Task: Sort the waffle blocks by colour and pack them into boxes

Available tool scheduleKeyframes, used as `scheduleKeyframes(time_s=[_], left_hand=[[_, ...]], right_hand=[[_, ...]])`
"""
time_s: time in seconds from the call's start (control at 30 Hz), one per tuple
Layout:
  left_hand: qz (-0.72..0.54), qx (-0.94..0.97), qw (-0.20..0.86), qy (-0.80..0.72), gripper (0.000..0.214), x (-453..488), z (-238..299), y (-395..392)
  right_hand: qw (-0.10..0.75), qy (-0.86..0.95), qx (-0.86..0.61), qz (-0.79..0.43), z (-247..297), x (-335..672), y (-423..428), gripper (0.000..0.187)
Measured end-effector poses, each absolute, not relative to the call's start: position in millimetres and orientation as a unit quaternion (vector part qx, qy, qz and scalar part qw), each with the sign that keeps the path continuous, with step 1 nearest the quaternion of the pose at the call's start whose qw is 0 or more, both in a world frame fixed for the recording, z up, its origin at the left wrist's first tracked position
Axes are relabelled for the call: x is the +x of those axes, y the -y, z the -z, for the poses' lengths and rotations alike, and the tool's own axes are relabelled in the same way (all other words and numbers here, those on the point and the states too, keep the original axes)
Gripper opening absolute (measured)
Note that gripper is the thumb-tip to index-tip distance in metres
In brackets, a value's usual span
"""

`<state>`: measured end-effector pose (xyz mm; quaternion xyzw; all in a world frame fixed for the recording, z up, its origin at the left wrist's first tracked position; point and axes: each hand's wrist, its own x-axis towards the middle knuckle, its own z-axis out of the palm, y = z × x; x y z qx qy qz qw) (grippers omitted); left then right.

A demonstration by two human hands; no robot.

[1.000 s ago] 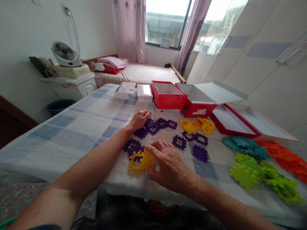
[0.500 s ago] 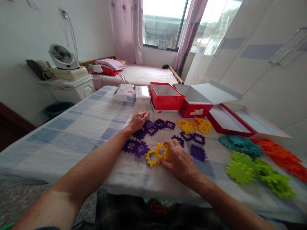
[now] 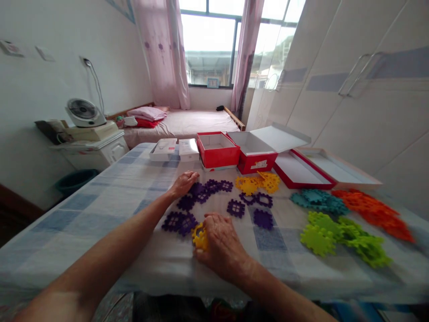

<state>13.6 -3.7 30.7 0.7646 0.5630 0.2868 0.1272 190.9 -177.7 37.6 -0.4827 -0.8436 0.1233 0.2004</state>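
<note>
My right hand [image 3: 221,243] is closed over yellow toothed plastic tiles [image 3: 199,237] near the front edge of the table, and only their left part shows past my fingers. My left hand [image 3: 183,183] rests farther back with its fingers curled on a cluster of purple tiles [image 3: 204,190]. More purple tiles [image 3: 179,222] lie just left of my right hand, with others [image 3: 263,218] to its right.
A yellow tile pile [image 3: 256,182], teal tiles [image 3: 317,201], orange tiles [image 3: 372,208] and green tiles [image 3: 345,237] lie on the right of the checked tablecloth [image 3: 100,197]. Open red boxes [image 3: 217,150] and white boxes [image 3: 164,150] stand at the back. A fan [image 3: 83,114] stands left.
My right hand pushed the yellow tiles right, then drew them back left and now covers most of them. My left hand stayed on the purple tiles. The camera tilted up.
</note>
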Motion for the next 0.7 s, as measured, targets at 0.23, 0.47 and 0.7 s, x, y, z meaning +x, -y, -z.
scheduleKeyframes(time_s=[0.23, 0.47, 0.7], left_hand=[[-0.244, 0.786, 0.107, -0.558, 0.039, -15, -34, 25], [-0.154, 0.778, 0.058, -0.607, 0.053, -12, -3, 60], [-0.153, 0.769, 0.014, -0.621, 0.055, -19, -14, 75]], right_hand=[[0.206, 0.827, -0.511, -0.112, -36, 204, 179, 0.032], [0.275, 0.765, -0.556, -0.175, -30, 238, 179, 0.029], [0.327, 0.705, -0.578, -0.248, -32, 252, 180, 0.030]])
